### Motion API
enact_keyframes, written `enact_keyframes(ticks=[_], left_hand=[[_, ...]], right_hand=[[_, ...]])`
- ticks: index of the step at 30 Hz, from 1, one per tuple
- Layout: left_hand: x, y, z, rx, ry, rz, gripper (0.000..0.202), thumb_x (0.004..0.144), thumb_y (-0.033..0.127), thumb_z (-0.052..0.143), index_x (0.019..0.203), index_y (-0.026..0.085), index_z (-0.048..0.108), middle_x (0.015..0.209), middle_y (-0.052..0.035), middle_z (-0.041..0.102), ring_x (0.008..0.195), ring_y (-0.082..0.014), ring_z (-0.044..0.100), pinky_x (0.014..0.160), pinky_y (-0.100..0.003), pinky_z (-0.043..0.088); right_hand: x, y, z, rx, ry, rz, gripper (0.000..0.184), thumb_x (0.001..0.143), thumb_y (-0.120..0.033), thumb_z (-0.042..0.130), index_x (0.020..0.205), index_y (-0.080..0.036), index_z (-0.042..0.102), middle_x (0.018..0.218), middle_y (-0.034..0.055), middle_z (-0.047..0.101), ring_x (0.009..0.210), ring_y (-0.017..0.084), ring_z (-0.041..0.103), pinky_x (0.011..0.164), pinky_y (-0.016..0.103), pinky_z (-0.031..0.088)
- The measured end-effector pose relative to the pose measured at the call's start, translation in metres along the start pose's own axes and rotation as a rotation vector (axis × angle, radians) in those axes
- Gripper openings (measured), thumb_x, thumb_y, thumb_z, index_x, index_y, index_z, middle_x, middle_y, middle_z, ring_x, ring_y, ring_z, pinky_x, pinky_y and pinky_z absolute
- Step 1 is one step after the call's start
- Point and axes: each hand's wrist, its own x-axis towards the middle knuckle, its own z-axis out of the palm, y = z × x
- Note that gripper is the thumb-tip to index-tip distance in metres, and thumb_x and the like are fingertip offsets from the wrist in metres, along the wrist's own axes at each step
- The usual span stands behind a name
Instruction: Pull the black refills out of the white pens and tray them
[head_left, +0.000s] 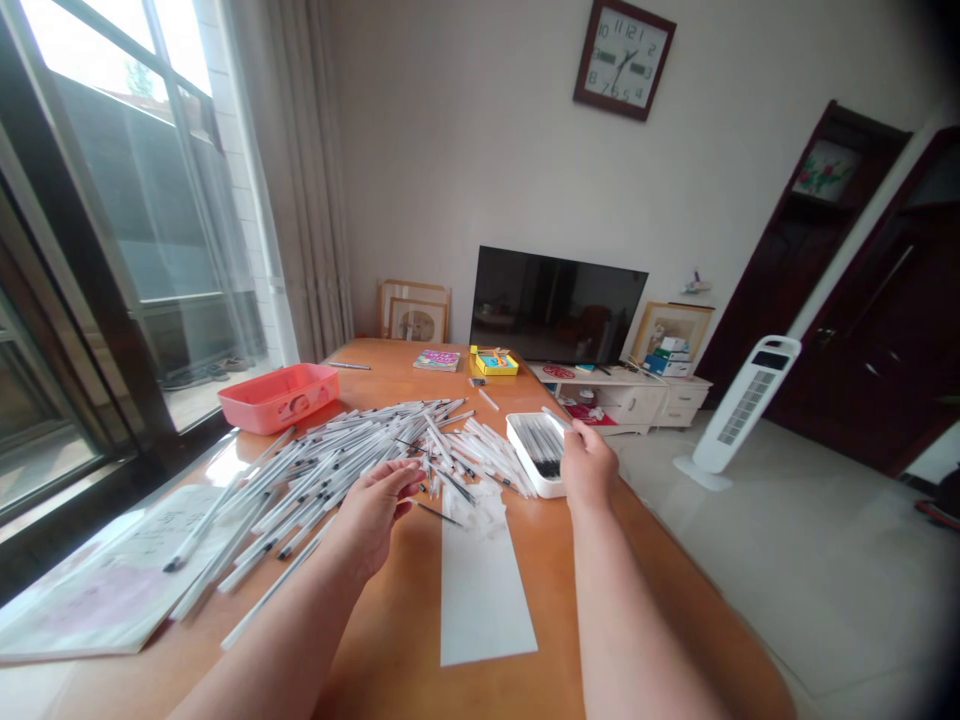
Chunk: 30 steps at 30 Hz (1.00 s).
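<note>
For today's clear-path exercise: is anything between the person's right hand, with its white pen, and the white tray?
Nothing visible does. The right hand pinches a thin white plastic pen right at the rim of the white rectangular plastic tray; the heap of white pens lies off to the side.

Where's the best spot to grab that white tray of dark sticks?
Probably its right long rim, coming from the right: the white tray lies flat, open-topped, holding loose refills, so keep it level. The pen pile crowds its left side; the right hand, holding a pen, is beside that rim.
</note>
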Motion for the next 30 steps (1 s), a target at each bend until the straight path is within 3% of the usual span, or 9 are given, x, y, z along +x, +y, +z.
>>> enact_keyframes(ticks=[6,10,18,27,30], left_hand=[[0.002,0.000,-0.003,0.033,-0.009,0.002,0.037,0.068,0.047,0.082,0.092,0.020,0.069,0.099,-0.0078,0.073,0.088,-0.0179,0.064,0.071,-0.026,0.042],[0.002,0.001,-0.003,0.044,-0.006,-0.005,0.037,0.068,0.048,0.081,0.089,0.020,0.069,0.096,-0.0069,0.072,0.088,-0.0181,0.063,0.071,-0.027,0.041],[0.001,0.002,-0.002,0.054,0.018,-0.013,0.036,0.068,0.045,0.080,0.091,0.021,0.069,0.100,-0.0079,0.072,0.092,-0.0199,0.062,0.072,-0.027,0.041],[0.003,0.001,-0.003,0.038,0.021,-0.006,0.034,0.069,0.043,0.080,0.093,0.020,0.069,0.099,-0.0083,0.071,0.088,-0.0177,0.060,0.071,-0.027,0.040],[0.005,0.000,-0.003,0.031,0.026,0.003,0.037,0.068,0.042,0.081,0.094,0.019,0.070,0.097,-0.0086,0.071,0.085,-0.0169,0.061,0.069,-0.026,0.040]], right_hand=[[-0.004,-0.001,0.004,-0.490,-0.155,-0.030,0.041,0.090,-0.035,0.051,0.124,-0.031,0.073,0.100,0.0099,0.075,0.108,0.032,0.061,0.090,0.044,0.045],[-0.008,-0.002,0.009,-0.624,-0.256,-0.018,0.040,0.091,-0.032,0.051,0.126,-0.038,0.071,0.108,0.0075,0.074,0.118,0.030,0.056,0.097,0.043,0.040],[-0.009,0.000,0.012,-0.709,-0.329,-0.006,0.042,0.092,-0.027,0.049,0.126,-0.038,0.070,0.119,0.0101,0.070,0.130,0.030,0.049,0.104,0.049,0.032],[-0.009,0.008,0.011,-0.660,-0.311,-0.057,0.043,0.090,-0.026,0.051,0.129,-0.028,0.070,0.112,0.0165,0.069,0.125,0.036,0.050,0.100,0.054,0.033],[-0.010,0.005,0.010,-0.595,-0.257,-0.084,0.042,0.089,-0.028,0.052,0.126,-0.027,0.071,0.112,0.0150,0.070,0.124,0.035,0.051,0.098,0.050,0.036]])
